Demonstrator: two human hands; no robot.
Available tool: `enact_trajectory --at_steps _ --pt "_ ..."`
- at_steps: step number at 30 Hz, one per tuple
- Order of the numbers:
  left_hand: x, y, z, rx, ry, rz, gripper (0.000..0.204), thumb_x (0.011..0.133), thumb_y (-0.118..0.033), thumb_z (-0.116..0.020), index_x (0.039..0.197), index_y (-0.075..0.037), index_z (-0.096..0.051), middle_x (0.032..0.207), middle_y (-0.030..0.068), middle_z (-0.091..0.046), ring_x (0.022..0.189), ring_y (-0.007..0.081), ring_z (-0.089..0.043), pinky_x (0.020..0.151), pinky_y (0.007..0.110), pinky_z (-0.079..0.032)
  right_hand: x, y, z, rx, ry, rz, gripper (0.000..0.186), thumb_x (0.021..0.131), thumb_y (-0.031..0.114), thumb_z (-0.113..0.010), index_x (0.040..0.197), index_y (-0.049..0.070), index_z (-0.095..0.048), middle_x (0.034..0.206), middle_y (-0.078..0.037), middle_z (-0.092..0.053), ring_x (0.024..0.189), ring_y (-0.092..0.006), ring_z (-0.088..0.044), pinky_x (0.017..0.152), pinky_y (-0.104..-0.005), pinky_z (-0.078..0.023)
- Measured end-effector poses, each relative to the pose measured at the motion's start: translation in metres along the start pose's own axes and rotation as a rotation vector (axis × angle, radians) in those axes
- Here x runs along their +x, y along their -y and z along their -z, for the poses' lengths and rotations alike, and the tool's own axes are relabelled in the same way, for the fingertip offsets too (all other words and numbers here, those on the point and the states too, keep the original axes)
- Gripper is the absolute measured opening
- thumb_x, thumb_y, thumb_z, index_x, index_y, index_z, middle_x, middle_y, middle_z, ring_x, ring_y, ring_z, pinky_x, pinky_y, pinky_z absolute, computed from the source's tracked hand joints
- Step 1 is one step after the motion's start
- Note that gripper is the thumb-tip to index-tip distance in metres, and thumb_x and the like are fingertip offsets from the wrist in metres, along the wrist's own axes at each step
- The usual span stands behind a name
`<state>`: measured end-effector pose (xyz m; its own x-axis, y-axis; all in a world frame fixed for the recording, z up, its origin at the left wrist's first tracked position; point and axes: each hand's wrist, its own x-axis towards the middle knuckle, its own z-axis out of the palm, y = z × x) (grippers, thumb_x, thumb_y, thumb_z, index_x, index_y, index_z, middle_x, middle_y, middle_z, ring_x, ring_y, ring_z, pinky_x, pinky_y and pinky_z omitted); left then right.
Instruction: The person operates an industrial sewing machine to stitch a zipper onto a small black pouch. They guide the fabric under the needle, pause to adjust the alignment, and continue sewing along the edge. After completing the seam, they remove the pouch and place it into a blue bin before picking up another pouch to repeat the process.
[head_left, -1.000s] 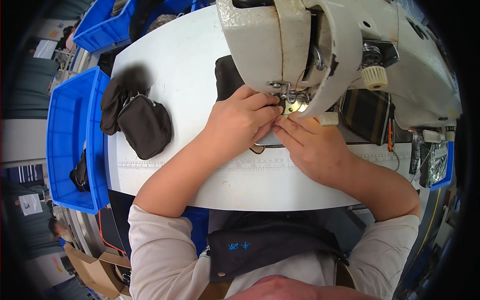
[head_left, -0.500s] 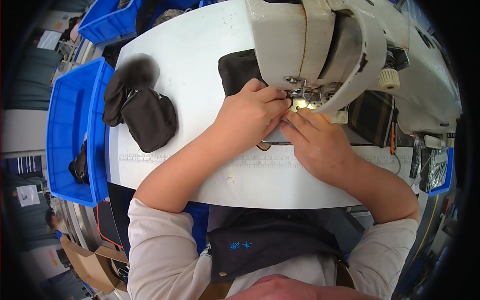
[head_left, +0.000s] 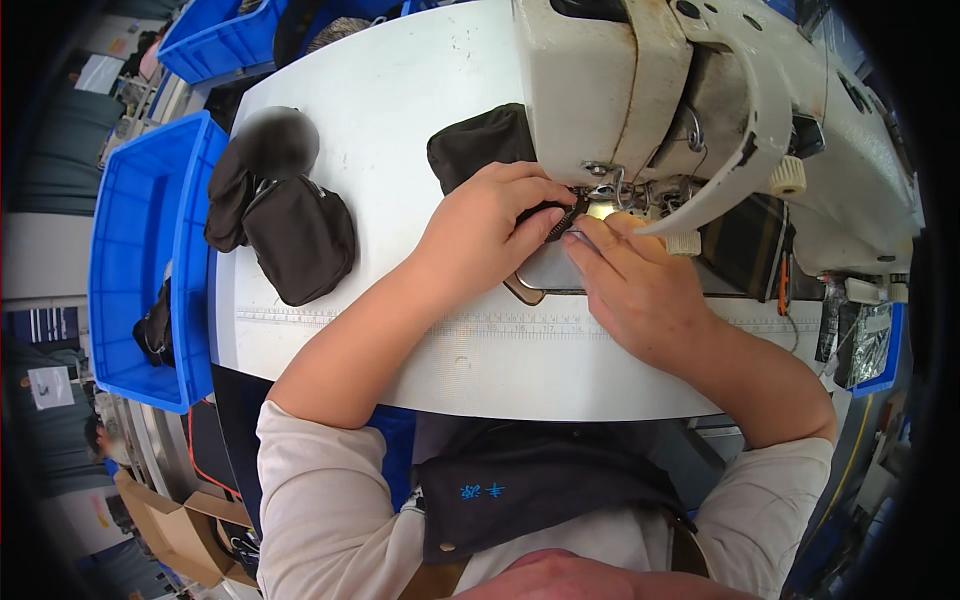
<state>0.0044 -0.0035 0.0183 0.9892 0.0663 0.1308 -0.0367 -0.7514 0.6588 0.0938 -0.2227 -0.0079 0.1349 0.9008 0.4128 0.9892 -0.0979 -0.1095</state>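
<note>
Black fabric pouch piece with zipper (head_left: 480,150): under the white industrial sewing machine's (head_left: 640,90) needle, pinched by left hand (head_left: 490,225) and right hand (head_left: 625,275), fingertips closed together on it; advisable to feed flat, fingers kept off the needle; finished black pouches (head_left: 285,225) left of machine; blue plastic bin (head_left: 140,260) beyond them; pale table (head_left: 400,340) edge near, open room leftward.

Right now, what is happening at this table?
A person sits at a white sewing machine and holds a dark fabric piece with a zipper under the needle area. The left hand presses the fabric down, and the right hand steadies it from the other side. A pile of dark pouches lies to the left on the white table, beside a blue bin.
</note>
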Motion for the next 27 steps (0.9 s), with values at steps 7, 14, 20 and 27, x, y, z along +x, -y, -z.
enact_trajectory --at_steps 7,14,20,27 --pt "-0.001 0.003 0.007 -0.232 0.063 0.137 0.032 0.092 -0.015 -0.076 0.123 -0.012 -0.073 0.108 0.0093 -0.066 0.098 0.0263 -0.069 0.082 0.034 -0.057 0.006 0.007 0.009 0.174 0.131 0.019 0.054 0.085 0.016 -0.075 0.136 0.006 -0.064 0.14 -0.012 -0.06 0.13 -0.0276 -0.057 0.102 -0.0454 -0.052" --pt "-0.006 0.005 -0.012 0.225 -0.19 -0.203 0.039 0.091 -0.009 -0.075 0.129 -0.014 -0.071 0.093 0.0046 -0.065 0.084 0.0213 -0.065 0.077 0.033 -0.055 0.012 0.007 0.008 0.18 0.169 0.046 0.054 0.084 0.017 -0.075 0.135 0.006 -0.063 0.141 -0.016 -0.058 0.134 -0.034 -0.055 0.112 -0.0476 -0.047" --pt "0.002 0.011 0.007 -0.362 0.131 0.207 0.034 0.091 -0.007 -0.073 0.125 -0.013 -0.07 0.093 0.0053 -0.067 0.084 0.0226 -0.066 0.076 0.036 -0.055 0.016 0.006 0.009 0.233 0.173 0.079 0.053 0.081 0.015 -0.078 0.132 0.004 -0.064 0.13 -0.016 -0.059 0.127 -0.0339 -0.058 0.114 -0.0492 -0.047" --pt "0.003 0.01 -0.005 0.306 -0.32 -0.313 0.025 0.084 -0.005 -0.071 0.106 -0.016 -0.07 0.089 0.0011 -0.065 0.088 0.0228 -0.061 0.081 0.038 -0.05 0.013 0.007 0.01 0.222 0.105 0.09 0.051 0.079 0.015 -0.078 0.127 0.003 -0.067 0.125 -0.014 -0.061 0.124 -0.0322 -0.059 0.111 -0.0472 -0.048"
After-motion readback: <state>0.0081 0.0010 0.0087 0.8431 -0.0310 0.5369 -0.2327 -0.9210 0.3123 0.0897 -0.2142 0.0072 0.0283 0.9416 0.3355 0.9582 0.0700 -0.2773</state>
